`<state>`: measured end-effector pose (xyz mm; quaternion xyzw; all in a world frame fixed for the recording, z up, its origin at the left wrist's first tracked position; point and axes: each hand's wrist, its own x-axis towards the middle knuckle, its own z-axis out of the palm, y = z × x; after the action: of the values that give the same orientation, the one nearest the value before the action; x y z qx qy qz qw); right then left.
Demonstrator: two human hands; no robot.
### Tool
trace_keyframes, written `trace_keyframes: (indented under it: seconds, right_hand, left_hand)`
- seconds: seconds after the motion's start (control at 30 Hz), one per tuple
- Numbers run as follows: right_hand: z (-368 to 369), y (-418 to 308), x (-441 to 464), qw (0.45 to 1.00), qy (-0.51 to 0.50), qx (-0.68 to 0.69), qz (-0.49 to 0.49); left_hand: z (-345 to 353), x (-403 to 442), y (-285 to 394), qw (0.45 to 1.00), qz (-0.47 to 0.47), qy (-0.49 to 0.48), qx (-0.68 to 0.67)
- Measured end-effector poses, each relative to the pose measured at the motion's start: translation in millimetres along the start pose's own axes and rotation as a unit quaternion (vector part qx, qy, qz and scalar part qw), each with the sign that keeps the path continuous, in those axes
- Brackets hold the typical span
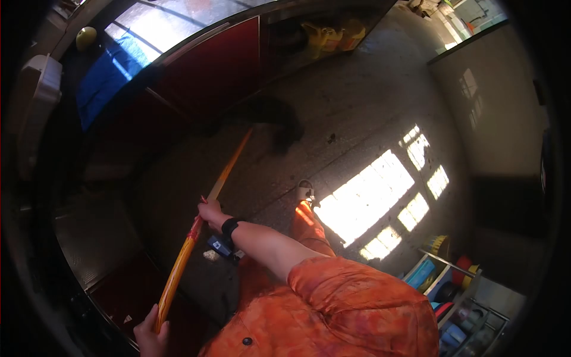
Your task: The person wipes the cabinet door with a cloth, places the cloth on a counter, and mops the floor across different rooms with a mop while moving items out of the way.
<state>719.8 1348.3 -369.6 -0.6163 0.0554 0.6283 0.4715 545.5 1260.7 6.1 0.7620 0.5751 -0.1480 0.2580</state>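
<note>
The left hand (151,333) is gripping the yellow pole (177,269) near its closer end; the right hand (210,212), its arm reaching across the body, is clenching it farther along, the pole slanting over the floor (333,107)

The floor (339,122) around my right hand (209,212) is quite dim. To the right of this hand, strong sunlight makes window-shaped patches (366,193), so white that detail is lost. Above and to the left, glare covers a bright surface (172,25). Just above my hand, the deep shadow looks soft and unclear. Far from it, the wide lens bends straight lines, and the round border becomes black.
</note>
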Motion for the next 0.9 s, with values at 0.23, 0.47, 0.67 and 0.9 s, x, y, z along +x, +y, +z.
trace_keyframes:
  seconds: [0.23,0.47,0.67,0.9]
  right_hand:
    - [-147,-157,39,0.984,0.064,0.159,-0.056]
    - [-292,-317,72,0.934,0.096,0.311,-0.147]
    - [-365,-372,76,0.919,0.125,0.331,-0.175]
    - [-336,-285,-15,0.900,0.141,0.357,-0.205]
  left_hand:
    - [20,117,142,0.991,0.044,-0.017,-0.128]
    - [32,251,318,0.978,0.207,-0.007,0.005]
    - [58,301,393,0.920,0.388,0.045,0.027]
    - [38,202,338,0.930,0.363,0.021,0.054]
